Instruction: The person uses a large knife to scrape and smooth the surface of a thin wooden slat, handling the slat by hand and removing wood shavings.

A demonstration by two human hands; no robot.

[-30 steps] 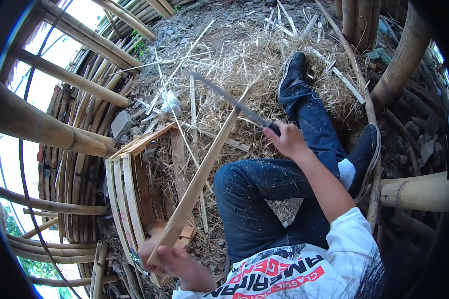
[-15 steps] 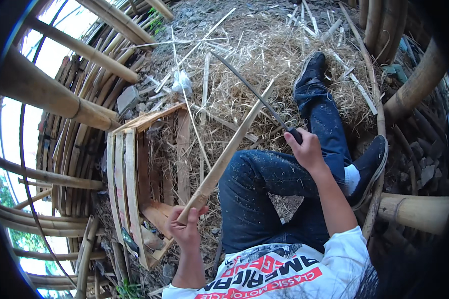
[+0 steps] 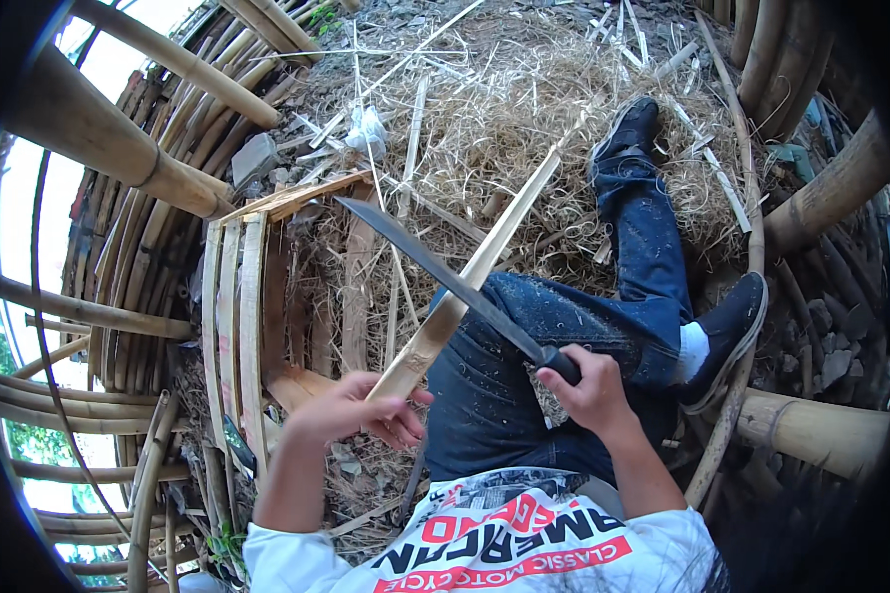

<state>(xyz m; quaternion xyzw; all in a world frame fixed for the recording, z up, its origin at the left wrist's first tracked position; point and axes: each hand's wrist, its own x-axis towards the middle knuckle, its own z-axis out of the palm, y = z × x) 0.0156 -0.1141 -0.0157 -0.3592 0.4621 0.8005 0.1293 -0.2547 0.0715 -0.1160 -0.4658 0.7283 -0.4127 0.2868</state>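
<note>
My left hand (image 3: 366,407) is closed loosely on the near end of a long, pale wooden strip (image 3: 489,247), some fingers reaching out past its right side. The strip slants away from me and to the right, its narrow far end above a heap of curly straw-coloured shavings (image 3: 529,104). My right hand (image 3: 591,390) is clamped on the black handle of a long knife with a dark grey blade (image 3: 499,321). The blade crosses the strip around its middle, pointing up to the left, above my bent leg in shaving-flecked blue jeans (image 3: 588,321). A slatted, pale wooden crate (image 3: 254,326) stands just beyond my left hand.
</note>
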